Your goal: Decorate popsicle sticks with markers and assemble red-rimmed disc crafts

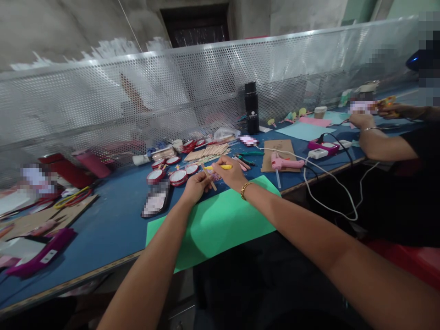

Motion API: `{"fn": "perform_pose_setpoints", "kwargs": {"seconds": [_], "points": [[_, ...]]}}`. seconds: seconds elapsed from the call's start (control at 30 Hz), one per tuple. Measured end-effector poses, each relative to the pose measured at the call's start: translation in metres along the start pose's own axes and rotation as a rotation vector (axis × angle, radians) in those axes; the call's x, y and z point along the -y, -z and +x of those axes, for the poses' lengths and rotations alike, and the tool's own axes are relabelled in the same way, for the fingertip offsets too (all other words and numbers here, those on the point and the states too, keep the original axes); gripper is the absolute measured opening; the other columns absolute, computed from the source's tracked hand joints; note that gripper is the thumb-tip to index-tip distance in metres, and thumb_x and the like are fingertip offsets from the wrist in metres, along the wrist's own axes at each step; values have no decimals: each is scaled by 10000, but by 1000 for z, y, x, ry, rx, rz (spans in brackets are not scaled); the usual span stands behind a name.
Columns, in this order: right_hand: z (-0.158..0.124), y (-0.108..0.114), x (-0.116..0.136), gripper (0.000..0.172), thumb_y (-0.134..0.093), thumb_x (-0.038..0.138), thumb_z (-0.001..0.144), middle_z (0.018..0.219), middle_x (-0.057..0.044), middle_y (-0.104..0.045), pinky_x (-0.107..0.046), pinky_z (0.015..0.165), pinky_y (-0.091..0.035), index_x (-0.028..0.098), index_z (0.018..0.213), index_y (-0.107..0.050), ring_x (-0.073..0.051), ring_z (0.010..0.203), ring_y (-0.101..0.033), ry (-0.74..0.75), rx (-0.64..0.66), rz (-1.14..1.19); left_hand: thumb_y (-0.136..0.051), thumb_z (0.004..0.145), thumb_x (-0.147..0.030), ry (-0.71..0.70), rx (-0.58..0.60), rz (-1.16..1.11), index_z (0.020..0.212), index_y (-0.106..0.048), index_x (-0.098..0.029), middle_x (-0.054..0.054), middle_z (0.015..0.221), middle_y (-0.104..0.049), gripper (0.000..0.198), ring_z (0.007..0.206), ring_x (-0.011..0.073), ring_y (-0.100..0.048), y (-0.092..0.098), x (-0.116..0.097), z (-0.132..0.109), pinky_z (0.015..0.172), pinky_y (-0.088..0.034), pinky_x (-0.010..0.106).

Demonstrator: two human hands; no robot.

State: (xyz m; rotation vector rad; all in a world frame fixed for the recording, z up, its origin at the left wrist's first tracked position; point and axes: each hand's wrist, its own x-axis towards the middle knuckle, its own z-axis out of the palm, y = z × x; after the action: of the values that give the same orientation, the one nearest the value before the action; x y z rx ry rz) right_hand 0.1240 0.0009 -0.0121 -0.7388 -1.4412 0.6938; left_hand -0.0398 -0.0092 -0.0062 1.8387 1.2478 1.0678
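My left hand (195, 189) is closed on a wooden craft stick (212, 182), which points down toward me over the table. In my right hand (233, 173) is a slim yellow pen-like tool (224, 167). Its tip is close to the upper end of the stick; whether they touch I cannot tell. A green paper sheet (213, 229) lies under my wrists. Just beyond my hands is a pile of craft sticks (208, 152). Several small red-rimmed white drums (178, 177) stand to the left of my fingers.
A phone (154, 202) lies left of the green sheet. Rightward are a pink glue gun (287, 162) on cardboard (278, 145), white cables (330, 201) and a purple power strip (323, 147). A black bottle (252, 110) stands by the perforated metal screen (192, 82). Another person's hand (362, 120) works at right.
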Motion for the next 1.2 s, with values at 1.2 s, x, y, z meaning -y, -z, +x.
{"fn": "perform_pose_setpoints", "kwargs": {"seconds": [1.2], "points": [[1, 2, -3, 229, -590, 350, 802, 600, 50, -542, -263, 599, -404, 233, 630, -494, -138, 609, -496, 14, -8, -57, -749, 729, -530, -2, -4, 40, 599, -572, -196, -30, 491, -554, 400, 423, 102, -432, 1, -5, -1, 438, -325, 237]]}}
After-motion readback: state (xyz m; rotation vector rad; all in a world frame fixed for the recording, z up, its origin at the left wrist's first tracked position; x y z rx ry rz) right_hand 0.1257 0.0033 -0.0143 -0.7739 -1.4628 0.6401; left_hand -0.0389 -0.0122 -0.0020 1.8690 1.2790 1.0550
